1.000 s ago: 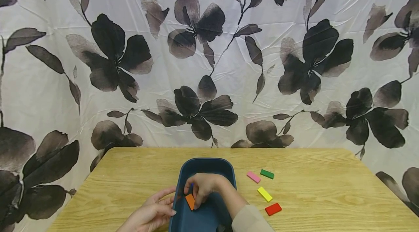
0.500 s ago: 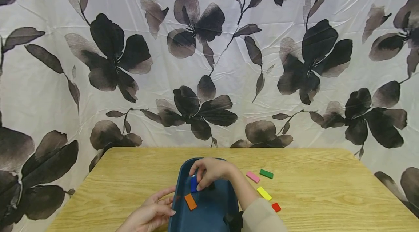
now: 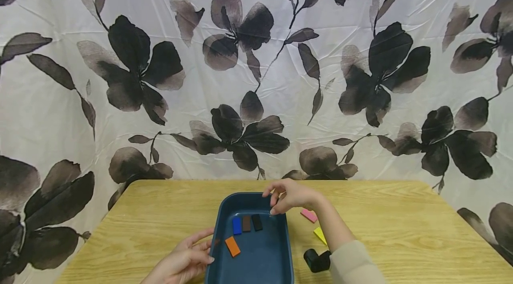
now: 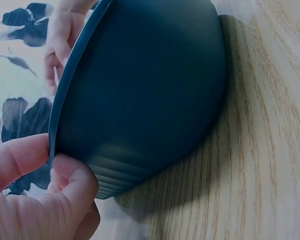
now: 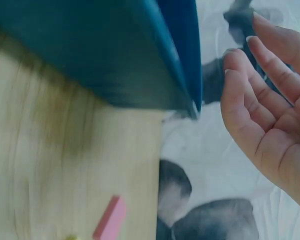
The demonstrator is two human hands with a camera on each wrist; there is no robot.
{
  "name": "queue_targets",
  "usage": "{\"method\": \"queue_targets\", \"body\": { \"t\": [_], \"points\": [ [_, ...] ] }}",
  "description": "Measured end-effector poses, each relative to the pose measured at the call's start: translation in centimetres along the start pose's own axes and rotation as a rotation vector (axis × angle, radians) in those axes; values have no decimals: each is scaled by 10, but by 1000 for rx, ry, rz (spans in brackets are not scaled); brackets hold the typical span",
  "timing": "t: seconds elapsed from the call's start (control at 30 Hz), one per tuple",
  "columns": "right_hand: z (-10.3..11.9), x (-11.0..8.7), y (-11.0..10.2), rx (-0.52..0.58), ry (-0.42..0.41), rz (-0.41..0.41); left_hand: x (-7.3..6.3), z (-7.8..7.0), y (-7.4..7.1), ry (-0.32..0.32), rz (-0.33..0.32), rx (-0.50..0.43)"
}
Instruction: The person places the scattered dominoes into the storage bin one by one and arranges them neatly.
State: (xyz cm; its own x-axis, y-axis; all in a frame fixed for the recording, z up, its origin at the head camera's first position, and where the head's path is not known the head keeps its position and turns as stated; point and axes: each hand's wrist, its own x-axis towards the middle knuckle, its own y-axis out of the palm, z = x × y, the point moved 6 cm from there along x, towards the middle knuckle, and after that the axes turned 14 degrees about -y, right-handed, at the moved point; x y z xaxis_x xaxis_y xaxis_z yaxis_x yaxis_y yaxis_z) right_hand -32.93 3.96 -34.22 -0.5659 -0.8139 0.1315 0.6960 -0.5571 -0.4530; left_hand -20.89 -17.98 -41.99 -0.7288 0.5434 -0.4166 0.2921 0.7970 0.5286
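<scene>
A dark blue tray [image 3: 256, 259] stands on the table, with my left hand [image 3: 185, 257] at its left side. The left wrist view shows thumb and fingers pinching the rim of the tray [image 4: 140, 85]. Inside lie a blue block [image 3: 237, 225], a brown block [image 3: 246, 223] and a black block [image 3: 257, 222] side by side, and an orange block [image 3: 232, 246] tilted nearer me. Above the tray's far right corner is my right hand [image 3: 294, 196], fingers loosely bent and holding nothing, as the right wrist view of the hand [image 5: 270, 100] confirms.
Right of the tray, a pink block [image 3: 308, 215] and a yellow block [image 3: 319, 235] lie on the wooden table [image 3: 421, 239], partly behind the right forearm. A black device [image 3: 317, 261] sits at the right wrist. A floral cloth [image 3: 312, 66] hangs behind.
My right hand has let go of the blue block beside the brown one and risen to the tray's far right corner. The arm now covers the green and red blocks. The left hand stays put.
</scene>
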Motion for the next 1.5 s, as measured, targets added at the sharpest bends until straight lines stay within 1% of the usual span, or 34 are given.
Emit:
{"method": "queue_targets", "body": {
  "t": [0.1, 0.23, 0.33, 0.37, 0.47, 0.63, 0.8, 0.93, 1.0, 1.13, 1.2, 1.37, 1.43, 1.5],
  "points": [
    [-3, -9, -9, -34, 0, -18, 0, 0, 0, -1, -7, -7],
    [-9, -23, -19, -5, 37, -50, -1, 1, 0, -6, -13, -17],
    [-13, -34, -27, 23, 71, -79, -2, 2, 0, -9, -2, -18],
    [-14, -38, -30, 24, 77, -86, -2, 2, 0, -10, 4, -20],
    [-18, -48, -40, 27, 88, -100, -1, 1, 1, -1, -5, -17],
    [-24, -64, -54, 16, 83, -102, -1, 0, 0, 14, -36, -3],
    [-38, -83, -66, -3, 83, -102, -1, 3, 1, 13, -18, -6],
    [-48, -94, -76, -33, 83, -103, 0, 0, 2, 23, -5, -9],
    [-52, -99, -79, -43, 98, -112, 1, -1, 3, 30, -6, -2],
    [-62, -106, -81, -23, 157, -146, 0, -3, 3, 29, -24, 7],
    [-69, -108, -82, -21, 168, -152, 0, -3, 3, 27, -27, 3],
    [-84, -112, -86, -85, 127, -121, -1, -1, 3, 30, -18, -9],
    [-90, -114, -88, -99, 112, -107, -2, 0, 2, 31, -17, -14],
    [-97, -115, -88, -87, 113, -99, -2, 1, 1, 27, -19, -21]
  ]
}}
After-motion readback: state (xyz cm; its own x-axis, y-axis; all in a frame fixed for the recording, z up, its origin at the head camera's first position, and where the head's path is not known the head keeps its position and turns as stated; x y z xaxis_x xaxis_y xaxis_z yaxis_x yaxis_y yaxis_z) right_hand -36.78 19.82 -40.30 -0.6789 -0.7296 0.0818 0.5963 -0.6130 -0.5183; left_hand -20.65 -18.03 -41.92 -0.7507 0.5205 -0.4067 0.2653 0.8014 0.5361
